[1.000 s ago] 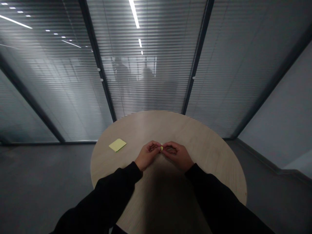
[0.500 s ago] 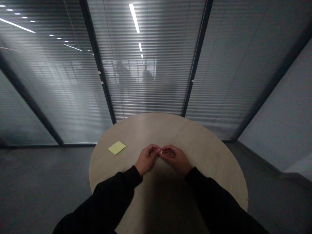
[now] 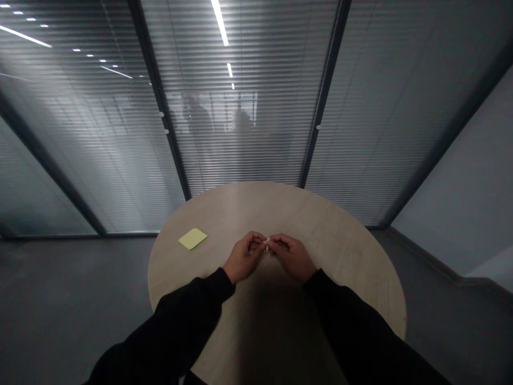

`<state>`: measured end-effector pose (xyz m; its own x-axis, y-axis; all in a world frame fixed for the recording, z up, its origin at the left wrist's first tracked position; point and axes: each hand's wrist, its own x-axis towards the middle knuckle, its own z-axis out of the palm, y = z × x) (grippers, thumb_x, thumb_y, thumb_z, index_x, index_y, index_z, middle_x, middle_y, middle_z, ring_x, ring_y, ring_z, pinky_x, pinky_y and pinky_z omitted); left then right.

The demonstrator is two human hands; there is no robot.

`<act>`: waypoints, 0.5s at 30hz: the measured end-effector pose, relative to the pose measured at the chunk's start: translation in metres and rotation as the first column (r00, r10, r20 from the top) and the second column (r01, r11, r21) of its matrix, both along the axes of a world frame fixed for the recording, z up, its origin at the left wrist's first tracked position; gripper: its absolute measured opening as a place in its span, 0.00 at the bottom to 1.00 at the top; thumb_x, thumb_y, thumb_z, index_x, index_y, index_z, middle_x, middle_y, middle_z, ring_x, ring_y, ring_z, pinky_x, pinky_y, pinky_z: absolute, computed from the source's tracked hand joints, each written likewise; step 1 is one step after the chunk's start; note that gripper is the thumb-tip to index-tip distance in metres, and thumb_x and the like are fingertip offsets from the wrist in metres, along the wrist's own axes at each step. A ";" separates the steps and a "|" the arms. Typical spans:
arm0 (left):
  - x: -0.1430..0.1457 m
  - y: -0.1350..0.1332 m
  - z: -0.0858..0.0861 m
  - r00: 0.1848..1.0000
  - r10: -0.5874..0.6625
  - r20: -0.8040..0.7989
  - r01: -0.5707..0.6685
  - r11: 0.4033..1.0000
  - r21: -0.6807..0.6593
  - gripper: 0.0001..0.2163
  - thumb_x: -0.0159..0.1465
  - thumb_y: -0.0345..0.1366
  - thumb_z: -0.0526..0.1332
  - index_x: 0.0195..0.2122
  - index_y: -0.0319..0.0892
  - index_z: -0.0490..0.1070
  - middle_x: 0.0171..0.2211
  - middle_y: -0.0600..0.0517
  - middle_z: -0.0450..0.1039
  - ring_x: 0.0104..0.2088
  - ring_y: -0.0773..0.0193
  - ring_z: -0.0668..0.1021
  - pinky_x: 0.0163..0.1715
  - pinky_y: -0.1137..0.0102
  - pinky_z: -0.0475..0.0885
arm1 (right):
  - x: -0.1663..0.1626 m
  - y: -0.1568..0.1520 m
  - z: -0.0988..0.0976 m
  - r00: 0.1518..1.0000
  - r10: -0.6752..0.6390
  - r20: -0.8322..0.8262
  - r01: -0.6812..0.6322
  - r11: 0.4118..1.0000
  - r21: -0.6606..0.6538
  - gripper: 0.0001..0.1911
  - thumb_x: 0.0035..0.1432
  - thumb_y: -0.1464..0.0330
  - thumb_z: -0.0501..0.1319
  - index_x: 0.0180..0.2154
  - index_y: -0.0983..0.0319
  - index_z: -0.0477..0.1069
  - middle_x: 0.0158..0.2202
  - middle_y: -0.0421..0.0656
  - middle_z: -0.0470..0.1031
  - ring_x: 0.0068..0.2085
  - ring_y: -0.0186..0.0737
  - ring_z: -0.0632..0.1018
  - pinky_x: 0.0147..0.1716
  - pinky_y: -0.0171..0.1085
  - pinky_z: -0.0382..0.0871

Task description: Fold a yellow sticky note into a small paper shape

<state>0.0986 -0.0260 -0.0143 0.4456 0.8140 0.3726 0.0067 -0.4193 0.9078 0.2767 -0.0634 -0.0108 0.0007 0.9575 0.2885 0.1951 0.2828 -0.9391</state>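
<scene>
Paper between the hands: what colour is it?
Pale yellow; the small paper shows best in the head view, though little of it is visible.

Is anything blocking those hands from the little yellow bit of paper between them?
Nothing visible does: the left hand and right hand have their fingertips right at the small piece of yellow paper. The yellow paper square lies apart, off to the left on the round table.

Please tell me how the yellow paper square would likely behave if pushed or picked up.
The yellow paper square looks thin and flat, so it is probably light and floppy. It lies flat on the smooth-looking round table, so a push would likely slide it rather than roll it. Its thin edge may be fiddly to lift.
</scene>
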 end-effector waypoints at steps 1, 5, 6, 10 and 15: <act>0.000 0.000 0.000 1.000 0.015 -0.002 -0.015 1.000 0.011 0.14 0.66 0.43 0.64 0.47 0.39 0.70 0.38 0.48 0.75 0.37 0.65 0.77 0.39 0.69 0.71 | 0.000 0.000 -0.001 1.000 -0.015 0.026 0.014 1.000 0.024 0.17 0.60 0.54 0.65 0.37 0.62 0.76 0.32 0.43 0.78 0.33 0.39 0.78 0.37 0.39 0.71; 0.000 0.000 -0.001 0.997 0.075 -0.006 -0.075 0.996 0.051 0.13 0.65 0.41 0.64 0.47 0.40 0.70 0.39 0.48 0.75 0.38 0.65 0.77 0.41 0.69 0.72 | 0.000 0.001 0.000 0.983 -0.088 0.162 0.059 0.983 0.173 0.13 0.62 0.57 0.63 0.36 0.61 0.77 0.35 0.44 0.79 0.36 0.41 0.78 0.37 0.38 0.72; 0.000 0.001 -0.002 0.997 0.078 -0.004 -0.078 0.996 0.054 0.13 0.65 0.40 0.65 0.47 0.40 0.71 0.39 0.48 0.75 0.38 0.65 0.77 0.41 0.69 0.72 | 0.000 0.001 0.001 0.974 -0.103 0.201 0.060 0.976 0.210 0.12 0.63 0.58 0.63 0.36 0.61 0.77 0.36 0.44 0.79 0.37 0.41 0.78 0.37 0.37 0.72; 0.001 0.003 -0.005 0.997 0.058 0.041 -0.059 0.998 0.022 0.11 0.64 0.38 0.66 0.45 0.40 0.72 0.38 0.48 0.76 0.38 0.65 0.78 0.42 0.68 0.73 | 0.001 0.000 0.006 0.944 -0.123 0.305 0.027 0.953 0.300 0.10 0.65 0.60 0.62 0.36 0.60 0.77 0.36 0.44 0.78 0.36 0.40 0.78 0.36 0.36 0.71; 0.002 0.008 -0.010 0.990 0.057 0.130 -0.047 0.996 -0.075 0.12 0.61 0.37 0.68 0.44 0.40 0.72 0.38 0.48 0.76 0.38 0.65 0.78 0.41 0.69 0.73 | 0.004 -0.001 0.006 0.925 -0.101 0.365 -0.030 0.941 0.336 0.08 0.65 0.62 0.62 0.38 0.59 0.77 0.38 0.43 0.78 0.38 0.39 0.78 0.37 0.36 0.71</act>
<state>0.1004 -0.0182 -0.0241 0.3529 0.8615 0.3651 -0.0945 -0.3554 0.9299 0.2807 -0.0641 -0.0045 -0.1372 0.8082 0.5728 0.5268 0.5492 -0.6487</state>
